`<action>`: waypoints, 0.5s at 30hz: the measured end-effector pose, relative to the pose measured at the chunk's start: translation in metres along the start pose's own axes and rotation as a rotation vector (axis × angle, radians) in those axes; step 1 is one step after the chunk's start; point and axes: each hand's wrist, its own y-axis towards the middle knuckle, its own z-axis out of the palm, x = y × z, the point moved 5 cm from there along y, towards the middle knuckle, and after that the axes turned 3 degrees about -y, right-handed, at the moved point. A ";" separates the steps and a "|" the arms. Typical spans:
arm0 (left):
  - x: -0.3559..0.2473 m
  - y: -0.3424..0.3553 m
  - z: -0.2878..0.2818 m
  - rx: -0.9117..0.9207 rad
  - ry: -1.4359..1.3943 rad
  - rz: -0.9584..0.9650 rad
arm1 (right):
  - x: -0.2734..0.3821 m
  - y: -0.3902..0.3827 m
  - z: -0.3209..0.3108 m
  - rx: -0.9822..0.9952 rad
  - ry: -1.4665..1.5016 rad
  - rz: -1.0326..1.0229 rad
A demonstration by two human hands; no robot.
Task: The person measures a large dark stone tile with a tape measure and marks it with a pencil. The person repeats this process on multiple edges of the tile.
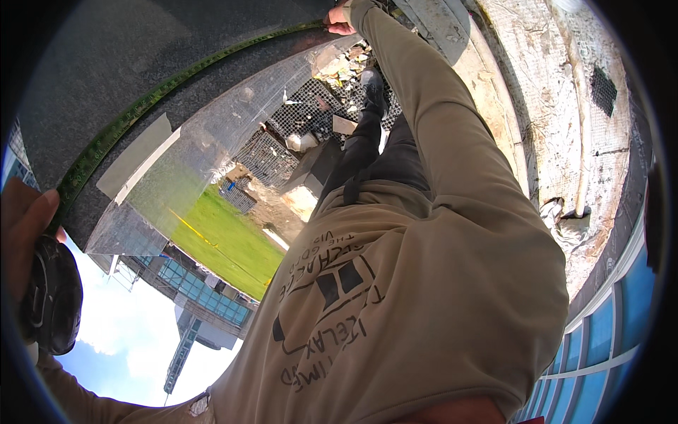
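A green measuring tape (141, 106) with dark markings curves along a dark grey slab (120, 49), close to the slab's edge. At the far left, my left hand (25, 219), wearing a dark wristwatch (55, 297), pinches one end of the tape; part of this hand falls into the dark rim of the picture. My right hand (341, 19) reaches far ahead at the top, its fingers closed around the tape's other end at the slab's edge. Between tape and edge lies a flat beige strip (135, 155).
Beside my shoe (373, 92) lie rubble (346, 71) and black mesh (304, 109). A rough pale surface with a pipe (580, 113) runs along the right, near blue glass panels (600, 332). Green grass (226, 247) and a building (191, 275) appear beyond the slab.
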 end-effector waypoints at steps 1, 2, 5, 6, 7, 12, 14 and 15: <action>-0.001 0.000 0.000 0.002 -0.009 -0.007 | 0.012 -0.011 -0.010 -0.070 -0.276 -0.133; -0.001 0.000 0.001 0.005 -0.015 -0.014 | 0.021 -0.021 -0.018 -0.095 -0.390 -0.187; -0.001 0.001 -0.001 0.000 -0.039 -0.033 | 0.031 -0.036 -0.032 0.048 -0.387 -0.078; 0.000 0.001 0.000 0.002 -0.052 -0.040 | 0.031 -0.038 -0.033 0.107 -0.368 -0.047; 0.000 0.002 0.000 0.003 -0.062 -0.049 | 0.030 -0.037 -0.031 0.166 -0.350 -0.016; -0.012 0.000 0.001 -0.008 -0.125 -0.090 | 0.007 -0.013 -0.012 0.133 0.165 0.168; -0.023 -0.001 -0.001 -0.013 -0.157 -0.121 | -0.006 -0.006 0.004 0.088 0.690 0.353; -0.029 -0.003 -0.002 -0.009 -0.178 -0.154 | -0.005 -0.003 0.010 0.099 0.812 0.347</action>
